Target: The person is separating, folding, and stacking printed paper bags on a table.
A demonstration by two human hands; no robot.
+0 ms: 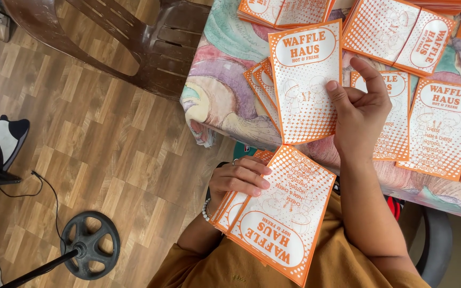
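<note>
the right hand pinches one orange-and-white printed paper bag at its 3 o'clock edge, over the cloth-covered surface edge. the left hand, fingers closed, grips a stack of matching bags at 6 o'clock, over the lap. open wooden floor lies at 9 o'clock.

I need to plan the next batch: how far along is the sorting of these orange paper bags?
Already laid out: several orange-and-white bags spread and stacked on the patterned tablecloth. In hand: the right hand holds one bag up over the table edge, while the left hand steadies a stack of bags on the lap. That lap stack remains to be handled.
</note>
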